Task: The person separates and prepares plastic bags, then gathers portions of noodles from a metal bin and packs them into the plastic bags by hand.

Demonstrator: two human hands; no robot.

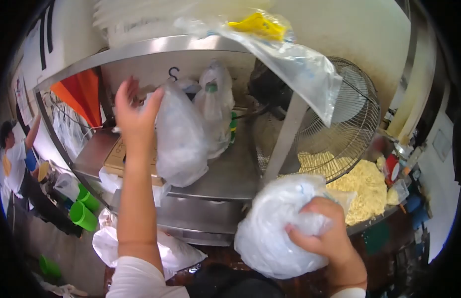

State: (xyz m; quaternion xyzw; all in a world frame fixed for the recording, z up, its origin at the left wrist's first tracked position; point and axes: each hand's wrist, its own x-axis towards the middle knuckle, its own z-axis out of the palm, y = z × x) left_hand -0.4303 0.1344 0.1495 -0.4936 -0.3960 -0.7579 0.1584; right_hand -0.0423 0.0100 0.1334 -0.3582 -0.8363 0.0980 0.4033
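Observation:
My right hand (322, 231) grips the gathered top of a full, whitish plastic bag (270, 233) at the lower centre right. Raised at the left in front of the steel shelf (225, 176), my left hand (137, 102) has its fingers spread and holds nothing. Just right of it, a cloudy plastic bag (180, 139) stands on the shelf. Behind that bag is another clear bag (214, 109) with a green-topped item inside. The contents of the bag in my right hand cannot be made out.
A large wire fan (334, 119) stands at the right, above a pile of yellow noodle-like food (362, 191). Clear plastic (300, 64) hangs from the upper shelf. A cardboard box (118, 159) lies on the shelf. At far left stands another person (17, 159) near green buckets (83, 215).

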